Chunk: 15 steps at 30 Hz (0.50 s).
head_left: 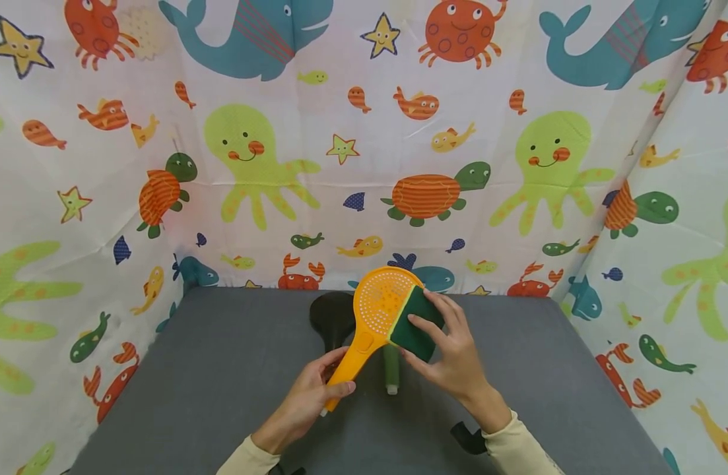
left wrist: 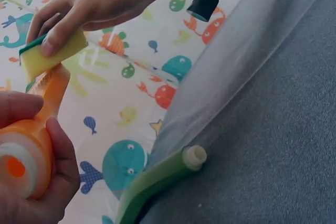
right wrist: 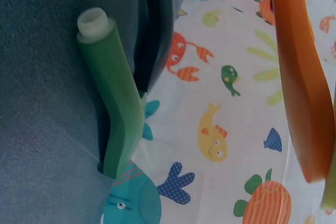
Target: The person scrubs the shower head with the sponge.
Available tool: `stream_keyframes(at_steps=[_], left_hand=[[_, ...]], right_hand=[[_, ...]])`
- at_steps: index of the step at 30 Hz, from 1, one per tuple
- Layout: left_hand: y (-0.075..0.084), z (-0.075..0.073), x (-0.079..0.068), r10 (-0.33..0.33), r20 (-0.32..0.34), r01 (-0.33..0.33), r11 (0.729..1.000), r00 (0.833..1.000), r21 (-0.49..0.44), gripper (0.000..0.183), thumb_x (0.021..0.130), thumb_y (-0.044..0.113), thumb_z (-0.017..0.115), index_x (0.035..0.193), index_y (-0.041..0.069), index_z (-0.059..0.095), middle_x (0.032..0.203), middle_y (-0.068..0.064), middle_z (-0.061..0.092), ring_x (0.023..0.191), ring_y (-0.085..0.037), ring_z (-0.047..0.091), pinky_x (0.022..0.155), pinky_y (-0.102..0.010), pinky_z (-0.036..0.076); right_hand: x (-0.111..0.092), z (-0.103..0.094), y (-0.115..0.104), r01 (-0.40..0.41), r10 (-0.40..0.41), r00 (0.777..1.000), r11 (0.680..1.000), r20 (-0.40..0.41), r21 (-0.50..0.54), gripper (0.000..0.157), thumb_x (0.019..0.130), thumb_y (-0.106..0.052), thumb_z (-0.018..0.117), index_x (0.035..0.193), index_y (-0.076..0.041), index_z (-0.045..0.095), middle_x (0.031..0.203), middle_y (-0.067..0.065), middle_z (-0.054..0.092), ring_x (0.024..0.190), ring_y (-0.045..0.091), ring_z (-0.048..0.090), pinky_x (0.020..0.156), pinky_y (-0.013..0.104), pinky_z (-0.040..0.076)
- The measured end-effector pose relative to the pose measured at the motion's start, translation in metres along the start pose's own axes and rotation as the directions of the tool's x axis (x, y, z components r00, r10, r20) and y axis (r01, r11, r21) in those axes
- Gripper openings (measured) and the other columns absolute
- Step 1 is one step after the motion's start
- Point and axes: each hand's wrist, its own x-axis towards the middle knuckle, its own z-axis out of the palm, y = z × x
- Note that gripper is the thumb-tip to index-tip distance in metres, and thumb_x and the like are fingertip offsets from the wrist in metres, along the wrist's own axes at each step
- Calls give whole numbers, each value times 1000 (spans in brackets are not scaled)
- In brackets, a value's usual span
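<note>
Orange shower head (head_left: 366, 338), round and perforated above left fingers (head_left: 332, 357) gripping its handle (head_left: 346, 371); right fingers (head_left: 429, 328) pinch a green-yellow sponge (head_left: 408, 338).

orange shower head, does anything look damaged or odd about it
No damage shows. The one slightly odd thing: the orange shower head, held in the left hand, has no hose, its handle's white-ringed end open in the left wrist view. The green handle has none either.
</note>
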Motion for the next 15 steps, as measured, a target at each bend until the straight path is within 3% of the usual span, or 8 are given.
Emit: stream_keyframes(at_steps=[15], left_hand=[[2, 7, 0, 13, -75, -7, 997, 997, 74, 63, 85, 9, 73, 143, 6, 48, 128, -15, 57, 106, -24, 55, 89, -32, 47]], right_hand=[[-3, 8, -2, 21, -21, 1000, 999, 3, -37, 52, 89, -60, 56, 118, -18, 69, 146, 18, 48, 130, 37, 42, 85, 55, 55]])
